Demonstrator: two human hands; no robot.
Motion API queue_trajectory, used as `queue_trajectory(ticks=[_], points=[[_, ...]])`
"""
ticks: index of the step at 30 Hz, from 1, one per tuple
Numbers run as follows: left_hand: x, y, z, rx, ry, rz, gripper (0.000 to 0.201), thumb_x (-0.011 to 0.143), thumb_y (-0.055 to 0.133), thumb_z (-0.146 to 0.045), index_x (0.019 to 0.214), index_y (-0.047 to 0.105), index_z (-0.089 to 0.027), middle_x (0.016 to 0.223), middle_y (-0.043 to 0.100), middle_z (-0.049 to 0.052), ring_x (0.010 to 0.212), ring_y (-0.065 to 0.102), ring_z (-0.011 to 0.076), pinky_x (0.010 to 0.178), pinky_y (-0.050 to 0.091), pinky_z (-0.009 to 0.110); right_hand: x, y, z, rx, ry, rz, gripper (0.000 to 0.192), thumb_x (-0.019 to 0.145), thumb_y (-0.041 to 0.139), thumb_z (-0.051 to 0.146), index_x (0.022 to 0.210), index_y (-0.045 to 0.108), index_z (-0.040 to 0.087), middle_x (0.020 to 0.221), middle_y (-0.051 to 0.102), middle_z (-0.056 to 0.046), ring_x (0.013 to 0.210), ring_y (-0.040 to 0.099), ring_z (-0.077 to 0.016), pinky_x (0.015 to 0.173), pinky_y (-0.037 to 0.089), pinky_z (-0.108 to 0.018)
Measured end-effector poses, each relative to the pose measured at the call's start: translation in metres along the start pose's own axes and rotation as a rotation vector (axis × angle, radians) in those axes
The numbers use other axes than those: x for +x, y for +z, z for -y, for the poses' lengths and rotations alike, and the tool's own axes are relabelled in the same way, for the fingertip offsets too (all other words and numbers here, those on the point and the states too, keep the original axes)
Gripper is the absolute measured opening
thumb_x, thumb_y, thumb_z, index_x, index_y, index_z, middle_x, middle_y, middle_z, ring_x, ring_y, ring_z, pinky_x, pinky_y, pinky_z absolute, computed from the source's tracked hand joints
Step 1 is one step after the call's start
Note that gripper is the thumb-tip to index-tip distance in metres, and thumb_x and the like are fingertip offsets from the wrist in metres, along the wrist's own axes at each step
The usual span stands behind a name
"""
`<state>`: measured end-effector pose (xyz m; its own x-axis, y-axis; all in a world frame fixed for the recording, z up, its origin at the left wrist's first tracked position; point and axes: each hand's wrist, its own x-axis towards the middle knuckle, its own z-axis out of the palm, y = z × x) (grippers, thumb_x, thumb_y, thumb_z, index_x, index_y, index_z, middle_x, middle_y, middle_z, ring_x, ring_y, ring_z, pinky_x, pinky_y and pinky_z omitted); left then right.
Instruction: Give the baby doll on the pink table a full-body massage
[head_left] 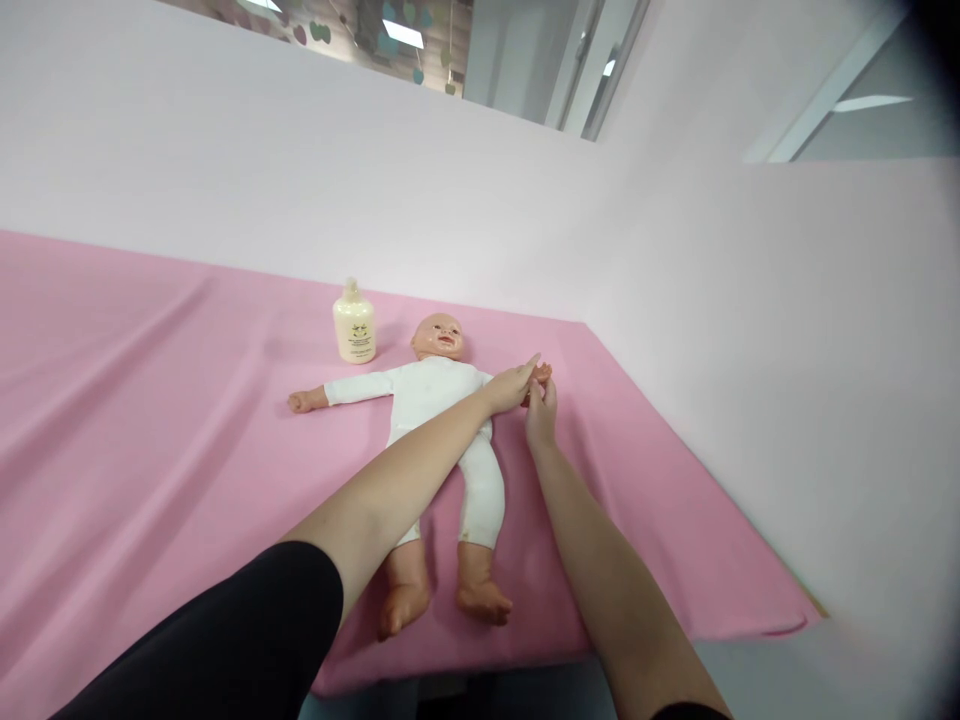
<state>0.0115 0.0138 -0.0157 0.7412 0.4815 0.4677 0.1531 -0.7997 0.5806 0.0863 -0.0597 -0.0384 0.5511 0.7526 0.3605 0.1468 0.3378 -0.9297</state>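
Note:
A baby doll [424,390] with a white cloth body lies face up, its legs toward me and its arms spread. My left hand [511,390] reaches across its body and is closed round the doll's arm near the wrist, at the right of the body. From below, my right hand [541,412] grips the same small doll hand [542,373], the thumb and fingers pressed against it. Parts of my fingers hide one another there. The doll's other hand [308,400] rests on the cloth at the left.
A cream pump bottle [355,325] stands upright left of the doll's head. Pink cloth [187,400] covers the table, with folds on the left. White walls [315,180] rise behind and along the right side, with windows [525,60] above.

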Motion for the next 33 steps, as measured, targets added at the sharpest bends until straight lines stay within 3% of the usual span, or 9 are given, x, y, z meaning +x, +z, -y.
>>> queue_trajectory(ticks=[4,7,12,18,23,27,33], points=[[0.000,-0.001,0.002,0.046,-0.031,0.011,0.057,0.088,0.043,-0.026,0.140,0.027,-0.009,0.123,0.057,0.017,0.111,0.056,0.0238,0.097,0.041,0.037,-0.002,0.000,0.004,-0.009,-0.011,0.012,0.049,0.087,0.036,0.041,0.128,0.049,0.017,0.113,0.062,-0.010,0.092,0.061,-0.0187,0.070,0.050,-0.031],[-0.002,-0.004,0.000,0.057,-0.030,0.040,0.063,0.082,0.053,-0.024,0.137,0.030,-0.009,0.125,0.056,0.018,0.111,0.056,0.0255,0.095,0.043,0.036,-0.003,0.000,0.007,-0.029,-0.004,0.012,0.047,0.087,0.034,0.040,0.124,0.053,0.016,0.109,0.063,-0.010,0.089,0.060,-0.0182,0.068,0.049,-0.030],[-0.006,-0.012,-0.009,0.077,-0.129,0.063,0.048,0.085,0.050,-0.030,0.129,0.038,-0.015,0.107,0.065,0.010,0.093,0.063,0.0228,0.081,0.046,0.032,-0.007,0.001,0.012,-0.009,-0.033,0.006,0.040,0.086,0.038,0.039,0.115,0.058,0.019,0.097,0.064,-0.005,0.081,0.058,-0.0154,0.066,0.046,-0.027],[-0.006,-0.016,-0.014,0.144,-0.229,-0.025,0.039,0.091,0.043,-0.044,0.119,0.043,-0.016,0.102,0.065,0.009,0.090,0.063,0.0227,0.076,0.045,0.031,-0.010,0.003,0.015,-0.047,-0.041,-0.003,0.035,0.087,0.039,0.046,0.091,0.060,0.019,0.074,0.058,0.000,0.059,0.050,-0.0117,0.058,0.043,-0.026],[-0.007,-0.018,-0.018,0.145,-0.247,-0.076,0.033,0.095,0.034,-0.044,0.108,0.047,-0.018,0.088,0.065,0.006,0.081,0.062,0.0200,0.073,0.045,0.030,-0.012,0.005,0.014,-0.032,-0.065,0.008,0.036,0.089,0.039,0.045,0.109,0.053,0.019,0.088,0.060,-0.002,0.063,0.053,-0.0115,0.060,0.045,-0.026],[-0.008,-0.019,-0.022,0.080,-0.203,-0.069,0.030,0.097,0.026,-0.036,0.103,0.049,-0.019,0.081,0.064,0.003,0.077,0.061,0.0174,0.073,0.045,0.028,-0.014,0.007,0.014,0.006,-0.061,0.088,0.037,0.089,0.041,0.043,0.117,0.050,0.021,0.103,0.059,-0.005,0.076,0.057,-0.0129,0.062,0.047,-0.025],[-0.006,-0.016,-0.017,0.012,-0.170,-0.111,0.032,0.097,0.023,-0.031,0.113,0.049,-0.019,0.092,0.066,0.004,0.084,0.063,0.0167,0.079,0.046,0.028,-0.011,0.007,0.014,0.012,0.007,0.091,0.036,0.084,0.051,0.044,0.111,0.051,0.021,0.083,0.059,0.000,0.064,0.055,-0.0119,0.056,0.045,-0.025]])
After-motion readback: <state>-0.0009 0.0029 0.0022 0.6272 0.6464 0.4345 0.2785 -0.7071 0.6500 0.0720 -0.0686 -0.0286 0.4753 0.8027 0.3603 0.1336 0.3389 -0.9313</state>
